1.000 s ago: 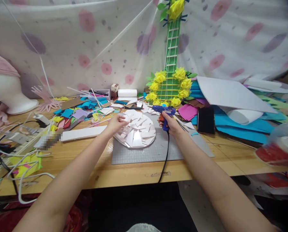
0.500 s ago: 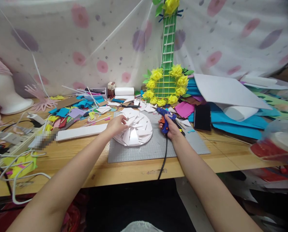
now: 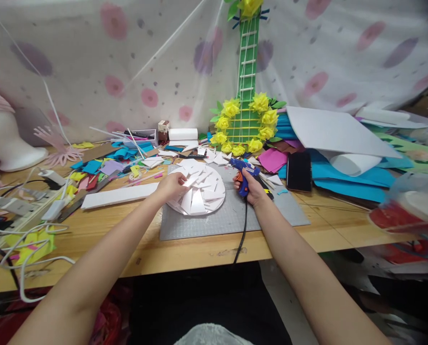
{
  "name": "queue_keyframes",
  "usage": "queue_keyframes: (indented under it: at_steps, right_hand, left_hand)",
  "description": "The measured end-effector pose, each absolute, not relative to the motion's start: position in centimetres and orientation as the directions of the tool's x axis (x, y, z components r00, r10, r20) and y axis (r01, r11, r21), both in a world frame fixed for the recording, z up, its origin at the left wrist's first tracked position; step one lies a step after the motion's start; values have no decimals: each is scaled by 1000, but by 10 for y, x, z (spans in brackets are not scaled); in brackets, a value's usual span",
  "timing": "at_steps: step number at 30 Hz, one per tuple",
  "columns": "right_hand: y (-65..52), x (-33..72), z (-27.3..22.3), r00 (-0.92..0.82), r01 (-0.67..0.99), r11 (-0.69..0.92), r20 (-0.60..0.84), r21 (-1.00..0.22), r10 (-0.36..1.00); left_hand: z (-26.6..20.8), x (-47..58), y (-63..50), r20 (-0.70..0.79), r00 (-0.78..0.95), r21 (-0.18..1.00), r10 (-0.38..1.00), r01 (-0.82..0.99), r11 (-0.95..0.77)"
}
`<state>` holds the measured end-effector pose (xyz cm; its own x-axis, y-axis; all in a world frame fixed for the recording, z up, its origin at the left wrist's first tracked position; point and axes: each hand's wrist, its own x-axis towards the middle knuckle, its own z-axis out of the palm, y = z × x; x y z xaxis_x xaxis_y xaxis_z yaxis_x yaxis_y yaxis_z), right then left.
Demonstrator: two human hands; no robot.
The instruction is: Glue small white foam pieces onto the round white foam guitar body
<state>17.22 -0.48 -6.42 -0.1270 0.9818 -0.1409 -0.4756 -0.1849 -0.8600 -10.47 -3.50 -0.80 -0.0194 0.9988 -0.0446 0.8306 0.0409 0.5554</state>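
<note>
My left hand (image 3: 172, 186) is at the left edge of a white disc (image 3: 217, 203), its thumb and fingers closed on a small white foam board piece (image 3: 190, 182). Many angular white pieces cover the top of this disc, overlapping in several directions. The disc lies on a grey cutting mat (image 3: 231, 223). Over the mat's right part, my right hand (image 3: 254, 190) grips a blue hot glue gun (image 3: 245, 173) with an orange trigger. Its nozzle points left toward the disc, apart from it, and a black cord hangs over the table edge.
A long white strip (image 3: 118, 195) lies left of the disc. Behind stands a green paper guitar (image 3: 248, 76) with yellow flowers. Coloured scraps (image 3: 113, 166) and white cables (image 3: 23, 268) are at left; a phone (image 3: 299, 172) and blue sheets (image 3: 350, 184) at right.
The view has shifted slightly. My left hand stays at the disc with its fingers closed, and my right hand still holds the glue gun beside it.
</note>
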Motion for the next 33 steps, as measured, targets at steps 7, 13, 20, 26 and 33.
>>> queue_keyframes:
  at_steps: [7, 13, 20, 26, 33]
  right_hand:
    - [-6, 172, -62, -119, -454, -197, -160, -869, 980]
    - [-7, 171, -61, -110, -455, -192, -159, -869, 981]
    - [-6, 171, -63, -119, -475, -195, -158, -858, 980]
    - [-7, 171, -62, -101, -443, -185, -157, -877, 983]
    - [-8, 170, -61, -97, -436, -175, -147, -883, 984]
  left_hand:
    - [-5, -102, -38, -36, -13, 566, 999, 824, 31]
    - [4, -111, -36, -6, 156, 520, 988, 844, -130]
    - [-4, -129, -30, -9, 331, 504, 944, 817, -281]
    - [-13, -130, -26, -29, 277, 556, 960, 803, -215]
    - [-6, -128, -20, -34, 182, 563, 983, 816, -131]
